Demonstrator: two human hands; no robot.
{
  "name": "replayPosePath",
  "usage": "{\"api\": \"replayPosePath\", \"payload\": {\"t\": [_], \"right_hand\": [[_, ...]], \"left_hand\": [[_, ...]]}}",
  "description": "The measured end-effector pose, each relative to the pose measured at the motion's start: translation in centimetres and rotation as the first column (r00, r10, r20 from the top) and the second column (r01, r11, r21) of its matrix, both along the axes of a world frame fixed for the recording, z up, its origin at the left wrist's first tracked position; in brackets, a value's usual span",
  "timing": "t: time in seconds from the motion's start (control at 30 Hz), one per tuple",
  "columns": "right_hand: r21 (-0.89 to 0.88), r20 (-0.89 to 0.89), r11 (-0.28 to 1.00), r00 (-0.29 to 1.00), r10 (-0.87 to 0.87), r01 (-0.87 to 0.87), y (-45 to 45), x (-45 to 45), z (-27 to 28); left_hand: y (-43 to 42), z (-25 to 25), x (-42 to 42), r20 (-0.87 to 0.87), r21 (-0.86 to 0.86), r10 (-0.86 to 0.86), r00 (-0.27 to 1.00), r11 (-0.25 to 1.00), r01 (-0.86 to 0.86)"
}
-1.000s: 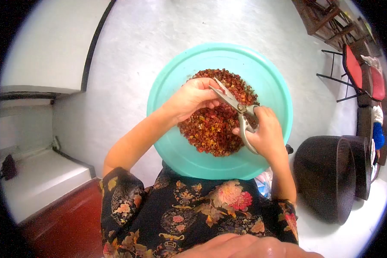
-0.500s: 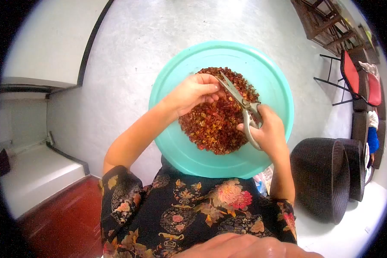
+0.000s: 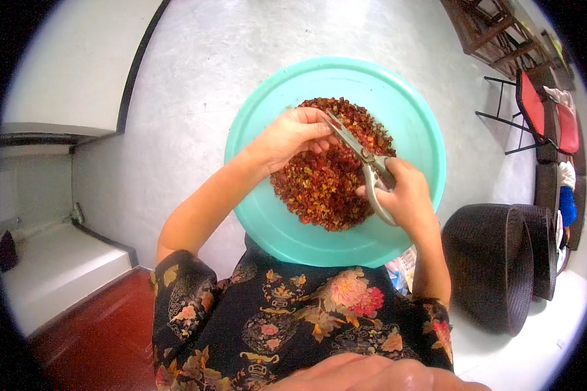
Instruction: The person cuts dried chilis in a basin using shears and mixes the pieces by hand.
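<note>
A wide turquoise plastic basin (image 3: 262, 225) sits in front of my lap, holding a heap of small red-brown cut pieces (image 3: 332, 189) that look like dried chili. My right hand (image 3: 407, 195) is wrapped around the handles of metal scissors (image 3: 366, 156), whose blades point up and left over the heap. Close by the blade tips, my left hand (image 3: 303, 135) has its thumb and fingers pinched together above the heap's left side. What it pinches is too small and hidden to make out. The scissor blades look nearly together.
Dark woven baskets (image 3: 486, 270) stand at the right, with a red folding chair (image 3: 530, 107) behind them. A wooden rack (image 3: 499, 36) is at the upper right. On the left is a white block-like step (image 3: 65, 277). Pale floor (image 3: 195, 72) surrounds the basin.
The scissor blades have come slightly closer together, and their tips have shifted a little left toward my left fingers. My left hand keeps its pinch.
</note>
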State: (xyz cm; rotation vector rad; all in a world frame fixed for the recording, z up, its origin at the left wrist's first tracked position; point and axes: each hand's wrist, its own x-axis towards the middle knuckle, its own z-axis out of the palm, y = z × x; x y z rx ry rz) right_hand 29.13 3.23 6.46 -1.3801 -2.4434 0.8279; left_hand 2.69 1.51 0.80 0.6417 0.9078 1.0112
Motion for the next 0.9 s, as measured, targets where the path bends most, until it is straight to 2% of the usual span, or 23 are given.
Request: {"api": "replayPosePath", "payload": {"t": [0.07,0.1,0.17,0.2,0.27,0.3,0.33,0.4,0.47,0.53,0.57,0.7,0.77,0.8,0.83,0.87,0.9], "right_hand": [[0.007,-0.019,1.0,1.0,-0.003,0.003,0.1,0.4,-0.7],[0.009,-0.024,1.0,1.0,-0.009,0.009,0.1,0.6,-1.2],[0.01,-0.029,1.0,0.999,-0.014,0.014,0.2,0.6,-1.5],[0.042,-0.052,0.999,0.998,-0.033,0.035,0.2,0.6,-1.5],[0.073,-0.074,0.996,0.996,-0.051,0.056,0.1,0.4,-1.2],[0.042,-0.09,0.996,0.993,-0.078,0.082,0.2,0.3,-0.8],[0.012,-0.104,0.994,0.989,-0.107,0.108,0.2,0.3,-0.6],[0.017,-0.118,0.994,0.987,-0.108,0.111,0.2,0.4,-0.5],[0.063,-0.091,0.994,0.992,-0.088,0.094,0.4,0.4,-0.4],[0.082,-0.09,0.993,0.993,-0.083,0.09,0.4,0.4,-0.5],[0.104,-0.087,0.99,0.993,-0.082,0.091,0.4,0.4,-0.5],[0.082,-0.073,0.992,0.993,-0.09,0.096,0.3,0.3,0.0],[0.028,-0.093,0.991,0.987,-0.131,0.134,0.3,0.2,0.0],[0.03,-0.095,0.991,0.987,-0.129,0.133,0.3,0.3,0.1],[0.003,-0.055,0.993,0.992,-0.114,0.114,0.4,0.4,0.3],[-0.025,-0.015,0.995,0.995,-0.098,0.097,0.5,0.4,0.4],[-0.023,-0.015,0.995,0.995,-0.096,0.095,0.5,0.5,0.4]], "left_hand": [[0.1,-0.3,0.0,-0.108,0.065,0.015,0.994,0.998,-0.008],[0.0,0.0,0.1,-0.107,0.062,0.014,0.994,0.998,-0.007],[0.1,0.9,0.5,-0.332,0.122,0.048,0.942,0.993,-0.007],[0.0,0.6,0.8,-0.331,0.119,0.047,0.942,0.993,-0.007],[-0.1,-0.1,1.7,-0.665,0.489,0.305,0.682,0.868,0.089],[-0.1,-0.1,2.2,-0.719,0.514,0.348,0.602,0.849,0.123],[-0.1,-0.3,2.6,-0.719,0.514,0.348,0.602,0.849,0.123],[-0.2,-0.6,3.4,-0.724,0.687,0.563,0.399,0.64,0.345],[-0.4,-0.8,3.7,-0.749,0.661,0.531,0.397,0.645,0.383],[-0.3,-1.6,3.6,-0.809,0.586,0.472,0.35,0.618,0.524],[-0.1,-1.9,3.5,-0.81,0.584,0.479,0.337,0.611,0.535],[0.5,-1.7,2.5,-0.775,0.632,0.528,0.348,0.659,0.408],[0.3,0.7,2.1,-0.705,0.537,0.401,0.585,0.84,0.072],[0.3,1.2,1.9,-0.705,0.539,0.403,0.584,0.839,0.072],[0.3,1.6,1.6,-0.52,0.414,0.311,0.795,0.906,-0.083],[0.3,1.8,1.3,-0.264,0.237,0.248,0.932,0.953,-0.186],[0.7,1.3,0.7,-0.114,0.086,0.177,0.978,0.982,-0.167]]}}
